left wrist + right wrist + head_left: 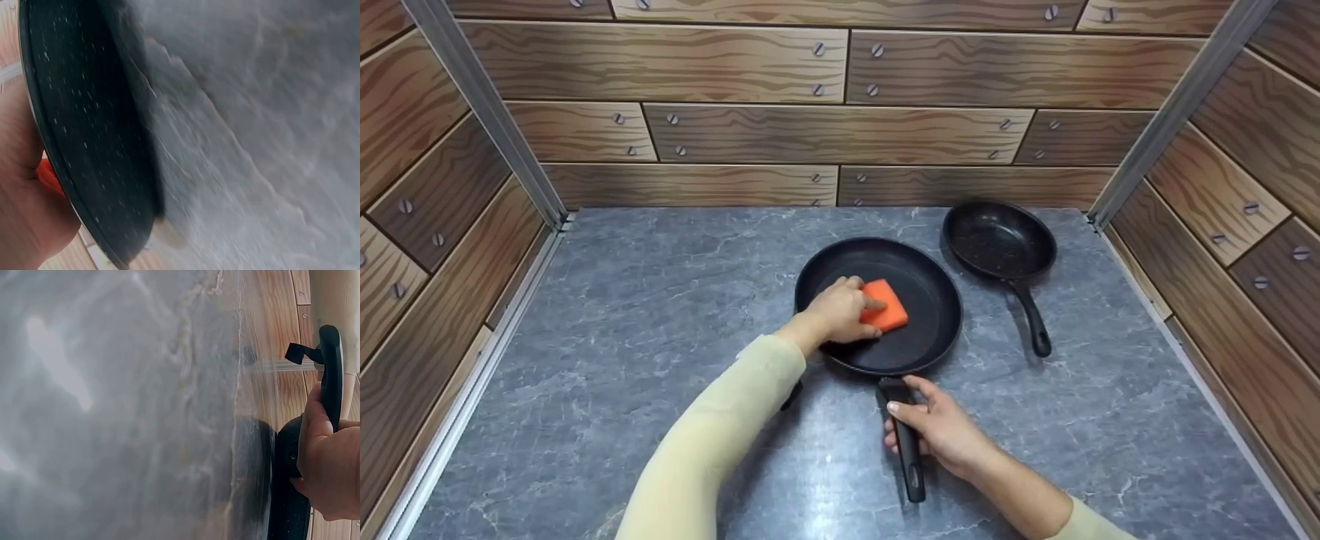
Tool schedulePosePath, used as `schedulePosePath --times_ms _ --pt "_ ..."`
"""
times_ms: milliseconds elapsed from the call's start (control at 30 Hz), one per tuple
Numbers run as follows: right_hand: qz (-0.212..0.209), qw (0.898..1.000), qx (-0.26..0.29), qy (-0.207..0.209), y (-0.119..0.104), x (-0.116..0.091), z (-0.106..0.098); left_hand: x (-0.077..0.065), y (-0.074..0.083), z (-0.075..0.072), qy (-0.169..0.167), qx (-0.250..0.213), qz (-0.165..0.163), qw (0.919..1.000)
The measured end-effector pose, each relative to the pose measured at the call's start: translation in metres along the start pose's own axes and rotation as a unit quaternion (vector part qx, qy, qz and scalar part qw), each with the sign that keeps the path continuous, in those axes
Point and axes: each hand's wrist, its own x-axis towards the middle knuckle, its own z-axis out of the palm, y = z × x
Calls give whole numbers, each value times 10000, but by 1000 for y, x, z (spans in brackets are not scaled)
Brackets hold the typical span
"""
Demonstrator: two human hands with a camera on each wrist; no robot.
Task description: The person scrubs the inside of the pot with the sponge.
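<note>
A large black frying pan (pixel 926 337) lies on the grey marbled tabletop, its handle (pixel 913 472) pointing toward me. Inside it, my left hand (pixel 838 311) holds an orange sponge (pixel 894 306) against the cooking surface, thumb and fingers about its near side. The left wrist view shows the pan's speckled outer wall (pixel 95 135), with only a sliver of the sponge (pixel 49 176) beside the hand (pixel 25 191). My right hand (pixel 949 435) grips the handle close to the pan, thumb on top; the right wrist view shows this hand (pixel 332 464) around the handle (pixel 333 365).
A smaller black frying pan (pixel 997 244) sits at the back right, its handle (pixel 1031 319) angled toward the front. Wood-patterned walls (pixel 750 135) with metal corner rails (pixel 491 112) enclose the tabletop (pixel 645 300) on the back and both sides.
</note>
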Motion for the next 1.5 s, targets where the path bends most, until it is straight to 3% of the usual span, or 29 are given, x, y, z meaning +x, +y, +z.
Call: schedulePosePath --times_ms 467,1200,1333,1500 --pt "-40 10000 33 -33 1 1 0 -12 -19 -7 35 42 -384 9992" --pt "1 10000 37 8 2 1 -1 -41 -21 -6 63 78 -419 9991" --pt "24 10000 58 60 2 1 -2 -48 -19 -7 266 33 -378 9989" --pt "-43 10000 63 -38 1 1 -2 -61 -17 -11 922 -178 -339 9950"
